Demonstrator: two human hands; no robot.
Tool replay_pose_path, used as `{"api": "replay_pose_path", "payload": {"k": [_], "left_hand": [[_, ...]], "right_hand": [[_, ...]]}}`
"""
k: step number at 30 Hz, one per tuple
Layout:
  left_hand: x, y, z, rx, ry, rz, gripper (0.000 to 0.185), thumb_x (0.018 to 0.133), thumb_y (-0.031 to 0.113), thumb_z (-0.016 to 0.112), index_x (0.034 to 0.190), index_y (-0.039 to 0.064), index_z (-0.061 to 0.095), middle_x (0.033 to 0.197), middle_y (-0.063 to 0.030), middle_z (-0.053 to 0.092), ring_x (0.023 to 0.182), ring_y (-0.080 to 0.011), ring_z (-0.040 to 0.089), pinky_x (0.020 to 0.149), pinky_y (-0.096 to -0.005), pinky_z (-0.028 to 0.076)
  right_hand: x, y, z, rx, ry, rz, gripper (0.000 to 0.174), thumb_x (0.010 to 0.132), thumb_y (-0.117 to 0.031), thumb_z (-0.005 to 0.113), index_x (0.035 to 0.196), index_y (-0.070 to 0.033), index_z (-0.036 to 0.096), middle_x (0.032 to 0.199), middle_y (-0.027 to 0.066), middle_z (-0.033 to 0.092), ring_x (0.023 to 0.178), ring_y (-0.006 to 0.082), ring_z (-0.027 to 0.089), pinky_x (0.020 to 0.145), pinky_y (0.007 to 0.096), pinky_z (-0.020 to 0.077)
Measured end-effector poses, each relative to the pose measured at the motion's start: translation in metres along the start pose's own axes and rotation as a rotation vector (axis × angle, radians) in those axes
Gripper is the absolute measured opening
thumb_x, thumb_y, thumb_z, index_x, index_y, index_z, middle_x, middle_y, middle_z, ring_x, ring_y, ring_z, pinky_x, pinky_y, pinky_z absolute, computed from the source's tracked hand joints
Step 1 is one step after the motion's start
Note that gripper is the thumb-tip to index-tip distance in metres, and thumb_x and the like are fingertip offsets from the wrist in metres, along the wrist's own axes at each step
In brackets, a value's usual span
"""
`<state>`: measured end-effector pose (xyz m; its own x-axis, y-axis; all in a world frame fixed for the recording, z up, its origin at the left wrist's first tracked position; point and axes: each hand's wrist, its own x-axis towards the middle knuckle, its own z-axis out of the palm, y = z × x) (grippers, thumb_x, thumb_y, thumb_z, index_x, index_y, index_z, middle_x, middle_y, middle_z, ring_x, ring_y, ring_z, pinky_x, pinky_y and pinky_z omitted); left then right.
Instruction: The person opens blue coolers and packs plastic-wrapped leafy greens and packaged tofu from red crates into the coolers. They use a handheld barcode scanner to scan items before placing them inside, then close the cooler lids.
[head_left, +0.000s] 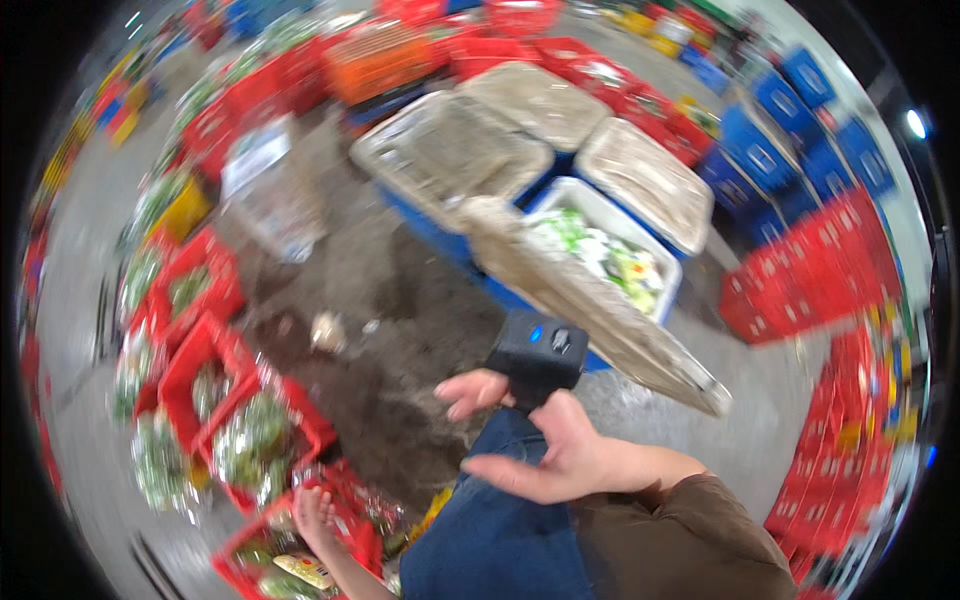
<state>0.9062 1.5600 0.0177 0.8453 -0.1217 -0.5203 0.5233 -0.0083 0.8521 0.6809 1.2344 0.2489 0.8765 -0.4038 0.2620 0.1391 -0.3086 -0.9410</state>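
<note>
My right hand (555, 457) is above my dark blue trouser leg, fingers spread and nothing in them. A black box-shaped device (538, 356) with a blue light sits at that hand and covers part of it. Just beyond is a blue insulated box (665, 304) with a white inside, holding bagged produce (600, 251). Its dirty pale lid (600, 315) stands tilted along the near side. At lower left, my left hand (313, 516) is over a red crate (232, 562) of bagged vegetables (274, 574); blur hides whether its fingers touch anything.
More blue boxes with pale lids (465, 150) adjoin the uncovered one. Red crates (217, 360) of wrapped greens line the left. Stacked red crates (814, 262) and blue containers (761, 154) stand right. A clear bag (274, 195) and small pale debris (328, 332) lie on the wet floor.
</note>
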Motion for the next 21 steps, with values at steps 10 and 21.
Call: {"api": "replay_pose_path", "payload": {"k": [10,21], "left_hand": [[-0.214,0.026,0.385,0.586,-0.855,1.172,0.049,0.074,0.007,0.07,0.12,0.001,0.052,0.138,-0.0221,0.042,0.129,-0.0363,0.04,0.107,-0.043,0.031],[-0.331,-0.092,0.538,0.726,-0.417,0.994,0.047,0.077,0.007,0.068,0.121,0.003,0.053,0.143,-0.0206,0.037,0.132,-0.0345,0.037,0.108,-0.0451,0.03]], "right_hand": [[-0.199,0.027,-0.289,-0.655,0.872,0.039,0.053,0.076,0.005,0.07,0.121,0.0,0.042,0.107,0.0114,0.058,0.086,0.0157,0.057,0.079,0.0304,0.0481],[-0.342,0.489,-0.532,-0.521,0.452,0.957,0.076,0.067,-0.025,0.08,0.122,0.004,0.036,0.112,0.0216,0.058,0.103,0.0381,0.059,0.088,0.0408,0.0489]]}}
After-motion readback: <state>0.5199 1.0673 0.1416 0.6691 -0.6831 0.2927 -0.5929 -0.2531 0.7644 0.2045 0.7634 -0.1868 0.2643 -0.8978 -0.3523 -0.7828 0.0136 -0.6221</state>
